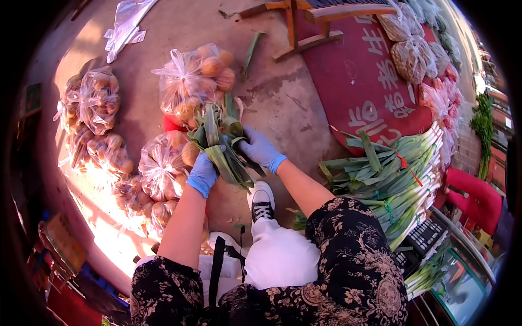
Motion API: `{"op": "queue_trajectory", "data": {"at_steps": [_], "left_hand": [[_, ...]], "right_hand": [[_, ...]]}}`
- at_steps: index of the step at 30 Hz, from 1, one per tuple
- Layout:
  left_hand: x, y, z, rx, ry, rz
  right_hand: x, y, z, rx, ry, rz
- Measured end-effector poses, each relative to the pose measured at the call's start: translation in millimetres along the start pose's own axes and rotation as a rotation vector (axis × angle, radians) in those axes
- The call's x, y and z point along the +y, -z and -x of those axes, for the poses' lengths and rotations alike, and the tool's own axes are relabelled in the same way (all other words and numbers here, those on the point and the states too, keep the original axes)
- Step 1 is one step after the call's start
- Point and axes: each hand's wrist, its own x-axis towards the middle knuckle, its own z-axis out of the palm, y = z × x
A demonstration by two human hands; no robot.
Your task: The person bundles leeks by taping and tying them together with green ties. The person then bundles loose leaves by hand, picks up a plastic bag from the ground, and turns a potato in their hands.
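Observation:
Both of my hands wear blue gloves and hold a bunch of broad green leek leaves (213,128) in front of my knees. My left hand (203,171) grips the lower left side of the bunch. Fingers of my right hand (262,148) are wrapped around its right side, partly hidden by the leaves. Leaf ends hang down between the hands above my white shoe (261,196). Just behind the bunch sits a clear bag of round orange-brown produce (191,73). Another such bag (162,165) lies beside my left hand.
Tied bundles of leeks (394,174) lie on my right by a red cloth with white writing (359,70). More bagged produce (99,100) stands at left. A wooden chair (293,27) is at the top. A loose leaf (251,54) lies on the floor. A person's red sleeve (476,198) shows at right.

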Motion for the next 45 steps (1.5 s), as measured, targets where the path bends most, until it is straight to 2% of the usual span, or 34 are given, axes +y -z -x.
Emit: {"op": "queue_trajectory", "data": {"at_steps": [2, 4, 5, 8, 10, 12, 14, 16, 19, 22, 24, 26, 30, 32, 36, 37, 38, 42, 44, 45], "left_hand": [[5, -6, -3, -0.053, -0.01, -0.036], [15, -14, 2, -0.142, -0.03, -0.111], [18, -18, 3, -0.052, -0.054, -0.091], [25, 13, -7, -0.046, -0.112, 0.021], [33, 11, 3, -0.016, -0.129, 0.143], [43, 29, 12, 0.001, -0.099, 0.166], [46, 38, 24, -0.033, -0.084, 0.147], [51, 38, 40, -0.047, -0.05, 0.122], [48, 52, 49, -0.077, -0.067, 0.127], [46, 55, 59, -0.095, -0.069, 0.127], [47, 52, 62, -0.097, -0.059, 0.116], [47, 50, 59, -0.091, 0.03, 0.032], [47, 29, 57, -0.002, -0.016, -0.207], [46, 19, 60, 0.003, -0.027, -0.237], [33, 27, 65, 0.029, 0.125, -0.171], [30, 30, 67, 0.075, 0.161, -0.103], [23, 35, 67, 0.028, 0.138, -0.06], [21, 38, 70, 0.08, -0.018, -0.035], [44, 20, 84, 0.09, -0.129, 0.012], [58, 19, 89, 0.053, -0.196, -0.008]], "right_hand": [[-6, -15, 7, -0.13, 0.144, 0.184], [-18, -7, 5, -0.289, 0.148, 0.332], [-29, -1, 3, -0.369, 0.15, 0.404], [-35, 29, -18, -0.459, 0.277, 0.146], [-29, 44, -50, -0.331, -0.175, -0.3], [-5, 50, -101, 0.109, -0.086, -0.078], [3, 55, -150, 0.271, -0.003, 0.048], [10, 46, -179, 0.425, 0.022, 0.449], [17, 41, -199, 0.333, -0.269, 0.578], [27, 43, -182, 0.304, -0.057, 0.169], [-1, 39, -133, 0.216, 0.208, 0.156], [-30, 21, -75, 0.232, 0.445, 0.177], [-54, -18, 1, -0.102, 0.47, 0.122], [-66, -29, 26, -0.217, 0.384, 0.157], [-59, -43, 38, -0.447, 0.33, 0.196], [-53, -44, 41, -0.455, 0.344, 0.126], [-51, -42, 44, -0.461, 0.355, 0.059], [-53, -14, 46, -0.401, 0.325, -0.203], [-43, 18, 42, -0.371, 0.111, -0.016], [-35, 32, 45, -0.372, 0.142, 0.315]]}}
